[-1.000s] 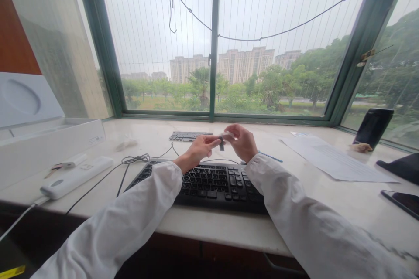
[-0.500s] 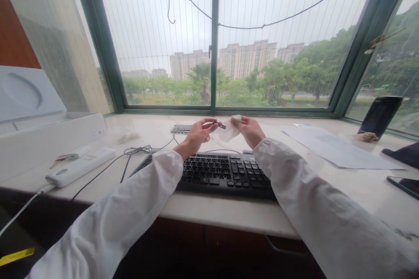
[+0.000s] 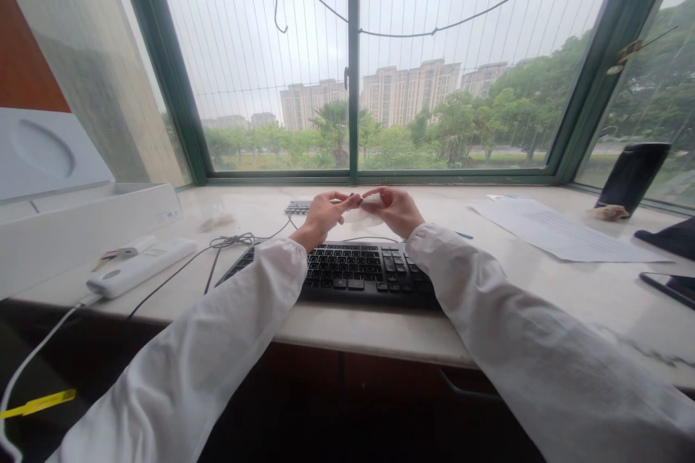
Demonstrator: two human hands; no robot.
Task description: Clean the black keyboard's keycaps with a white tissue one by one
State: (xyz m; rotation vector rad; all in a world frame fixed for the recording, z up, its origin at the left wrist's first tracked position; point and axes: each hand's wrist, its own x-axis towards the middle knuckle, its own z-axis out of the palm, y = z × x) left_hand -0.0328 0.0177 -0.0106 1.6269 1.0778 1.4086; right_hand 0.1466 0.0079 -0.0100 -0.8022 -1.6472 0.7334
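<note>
Over the far edge of a black keyboard (image 3: 347, 268), my two hands meet. My left hand (image 3: 324, 217) pinches a small dark piece (image 3: 359, 201), mostly covered by the fingers; its kind is too small to make out. Closed on a thin white tissue (image 3: 372, 200), my right hand (image 3: 399, 212) presses it against the dark piece. Part of the tissue hangs below the right fingers. Several dark keycaps (image 3: 297, 207) lie in a cluster on the sill behind my left hand.
A white power strip (image 3: 142, 268) and a tangled dark cable (image 3: 233, 240) lie left, before an open white box (image 3: 135, 213). Printed paper (image 3: 554, 231), a phone (image 3: 670, 288) and an upright dark device (image 3: 633, 177) are on the right. A window (image 3: 352, 177) stands behind.
My right hand has moved left and brought the tissue onto the dark piece in my left hand. Before, the piece stuck out uncovered, apart from the right fingers.
</note>
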